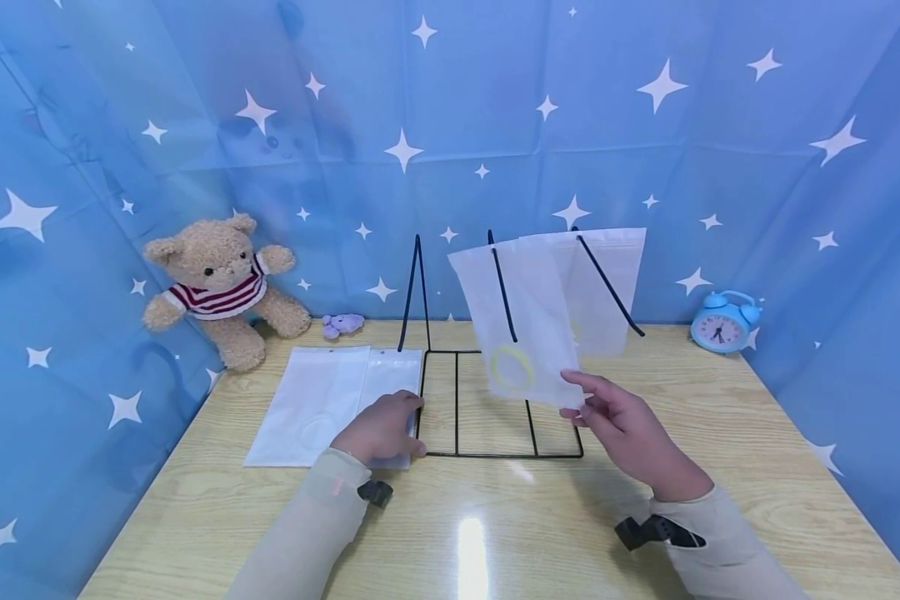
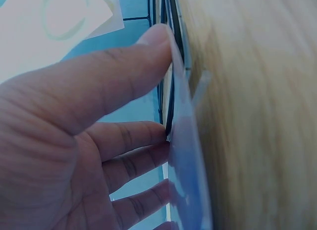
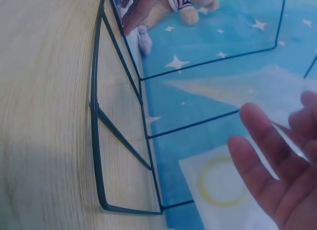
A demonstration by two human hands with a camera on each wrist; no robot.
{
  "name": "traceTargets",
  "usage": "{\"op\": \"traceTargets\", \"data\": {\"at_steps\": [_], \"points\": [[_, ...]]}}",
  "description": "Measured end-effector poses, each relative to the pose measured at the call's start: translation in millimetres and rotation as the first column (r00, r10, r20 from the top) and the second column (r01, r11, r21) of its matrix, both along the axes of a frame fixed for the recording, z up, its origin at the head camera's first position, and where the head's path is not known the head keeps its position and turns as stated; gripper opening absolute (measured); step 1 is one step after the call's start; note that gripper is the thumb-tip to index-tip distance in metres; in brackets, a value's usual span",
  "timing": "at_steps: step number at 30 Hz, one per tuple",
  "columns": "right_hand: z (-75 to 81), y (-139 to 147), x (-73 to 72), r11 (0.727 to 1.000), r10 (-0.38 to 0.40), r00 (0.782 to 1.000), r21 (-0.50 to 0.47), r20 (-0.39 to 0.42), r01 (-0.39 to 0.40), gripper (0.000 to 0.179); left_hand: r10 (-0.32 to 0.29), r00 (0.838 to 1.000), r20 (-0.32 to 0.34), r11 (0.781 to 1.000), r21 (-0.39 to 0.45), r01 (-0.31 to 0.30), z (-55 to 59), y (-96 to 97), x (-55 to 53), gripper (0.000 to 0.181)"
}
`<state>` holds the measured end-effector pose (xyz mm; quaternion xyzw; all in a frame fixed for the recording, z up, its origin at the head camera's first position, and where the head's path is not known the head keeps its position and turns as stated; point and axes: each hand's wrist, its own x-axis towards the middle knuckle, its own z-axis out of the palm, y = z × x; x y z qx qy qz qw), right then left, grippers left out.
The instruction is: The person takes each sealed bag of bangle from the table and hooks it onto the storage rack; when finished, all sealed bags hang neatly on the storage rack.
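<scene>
A black wire rack [image 1: 457,404] with upright prongs stands on the table. My left hand [image 1: 381,427] rests at the left side of its base, fairly straight fingers and thumb touching by the side wire, over the edge of a white zip bag [image 1: 392,375]. Another white bag [image 1: 307,408] overlaps that one on the left. My right hand [image 1: 624,421] pinches the lower right corner of a white zip bag [image 1: 525,308] with a yellow ring, which hangs from the middle prong. Behind it, a second bag [image 1: 615,283] hangs from the right prong. The left prong is bare.
A teddy bear [image 1: 221,279] in a striped top sits at the table's back left, with a small purple toy [image 1: 342,325] beside it. A blue alarm clock [image 1: 723,321] stands at the back right. Starry blue curtains [image 1: 480,125] surround the wooden table [image 1: 727,417].
</scene>
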<state>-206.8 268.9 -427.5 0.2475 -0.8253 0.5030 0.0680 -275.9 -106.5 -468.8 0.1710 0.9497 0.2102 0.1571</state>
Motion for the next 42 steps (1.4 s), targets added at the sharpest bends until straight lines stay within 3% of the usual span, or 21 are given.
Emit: {"op": "traceTargets", "data": {"at_steps": [18,29,34,38,42], "points": [[-12.0,5.6,-6.8,0.998,-0.001,1.0,0.068,0.002,0.001,0.064,-0.015,1.0,-0.003,1.0,-0.011,0.015,-3.2,-1.0,0.2,0.083],[-14.8,9.8,-10.5,0.99,-0.118,0.986,0.088,0.115,0.109,0.07,-0.03,0.999,-0.021,0.999,-0.018,0.029,-6.8,-1.4,-2.7,0.083],[-15.9,16.6,-15.8,0.964,-0.198,0.964,0.215,0.178,0.158,0.068,-0.031,0.999,-0.018,0.999,-0.022,0.031,-6.3,-1.8,-3.6,0.083],[-21.8,23.2,-20.3,0.936,-0.215,0.925,0.335,0.312,0.105,0.069,-0.027,0.999,-0.017,0.999,-0.024,0.027,-6.5,-1.2,-4.7,0.084],[-34.2,29.3,-23.5,0.923,-0.205,0.889,0.384,0.409,0.037,0.077,-0.023,1.0,-0.014,1.0,-0.019,0.023,-5.3,-1.3,-4.5,0.083]]}}
